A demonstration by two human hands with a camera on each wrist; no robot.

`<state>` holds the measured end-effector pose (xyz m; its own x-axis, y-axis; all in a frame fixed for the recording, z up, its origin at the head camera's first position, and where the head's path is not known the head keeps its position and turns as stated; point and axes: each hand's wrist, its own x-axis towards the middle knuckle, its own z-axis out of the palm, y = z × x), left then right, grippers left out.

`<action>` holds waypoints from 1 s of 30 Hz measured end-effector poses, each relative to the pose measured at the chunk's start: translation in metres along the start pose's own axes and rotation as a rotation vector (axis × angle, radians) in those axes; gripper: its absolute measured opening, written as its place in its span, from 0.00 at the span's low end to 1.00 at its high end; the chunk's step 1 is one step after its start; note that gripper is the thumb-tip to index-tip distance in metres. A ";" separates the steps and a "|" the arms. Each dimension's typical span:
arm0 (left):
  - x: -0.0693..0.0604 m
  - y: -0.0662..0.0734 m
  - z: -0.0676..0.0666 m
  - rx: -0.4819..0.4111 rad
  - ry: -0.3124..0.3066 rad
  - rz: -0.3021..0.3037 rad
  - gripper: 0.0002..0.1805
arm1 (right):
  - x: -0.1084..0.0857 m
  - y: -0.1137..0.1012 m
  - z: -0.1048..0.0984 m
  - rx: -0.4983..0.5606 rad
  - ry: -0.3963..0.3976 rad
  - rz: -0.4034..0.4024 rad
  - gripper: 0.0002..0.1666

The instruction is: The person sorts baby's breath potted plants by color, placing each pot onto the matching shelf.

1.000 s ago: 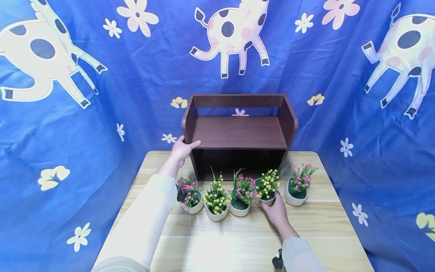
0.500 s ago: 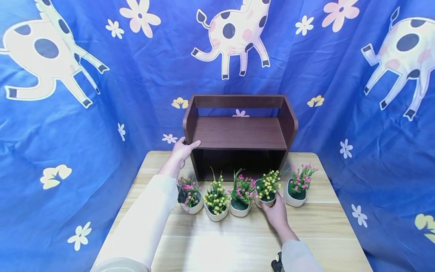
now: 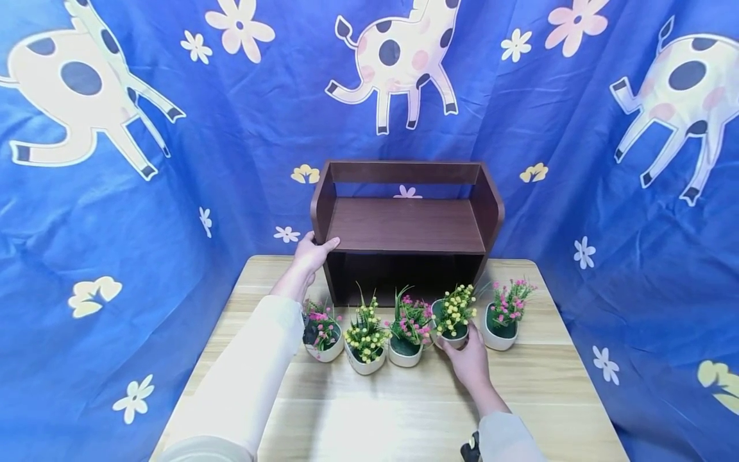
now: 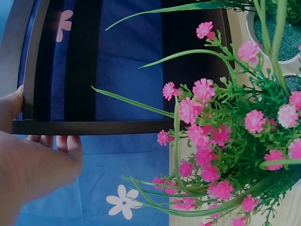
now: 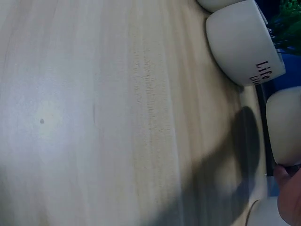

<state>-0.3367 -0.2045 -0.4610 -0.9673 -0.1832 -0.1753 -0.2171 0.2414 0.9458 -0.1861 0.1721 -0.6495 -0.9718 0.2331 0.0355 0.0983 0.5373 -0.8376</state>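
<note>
At the left side of a dark brown two-tier shelf (image 3: 407, 224), my left hand (image 3: 312, 255) holds the side panel, thumb in front and fingers behind in the left wrist view. My right hand (image 3: 470, 359) grips the white pot of a yellow-flowered artificial plant (image 3: 456, 311). In the right wrist view this pot (image 5: 286, 127) stands apart from its shadow, seemingly lifted off the table. To its left are a pink-flowered plant (image 3: 408, 330), a yellow-flowered plant (image 3: 366, 340) and another pink-flowered plant (image 3: 324, 333). One more pink-flowered plant (image 3: 505, 314) stands to its right.
The light wooden table (image 3: 364, 417) carries the shelf at its back and the row of pots in front. Blue curtains (image 3: 277, 128) printed with animals and flowers enclose the back and both sides. Long leaves of the leftmost plant (image 4: 207, 146) reach toward the shelf.
The head view has shifted slightly. Both hands keep their holds, and the pots and shelf stay essentially where they were.
</note>
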 end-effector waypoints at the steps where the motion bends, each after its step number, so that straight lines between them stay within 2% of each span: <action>1: 0.000 0.000 0.000 0.000 -0.002 -0.001 0.38 | -0.001 -0.002 -0.002 -0.004 0.002 -0.004 0.61; 21: 0.001 -0.003 -0.002 0.024 -0.014 -0.011 0.42 | 0.003 -0.047 -0.021 0.141 0.120 -0.075 0.58; 30: 0.001 -0.004 0.000 0.007 -0.017 0.004 0.41 | 0.001 -0.065 -0.028 0.159 0.149 -0.104 0.58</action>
<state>-0.3371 -0.2061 -0.4654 -0.9701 -0.1661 -0.1767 -0.2146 0.2484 0.9446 -0.1880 0.1600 -0.5800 -0.9316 0.3063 0.1959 -0.0468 0.4333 -0.9000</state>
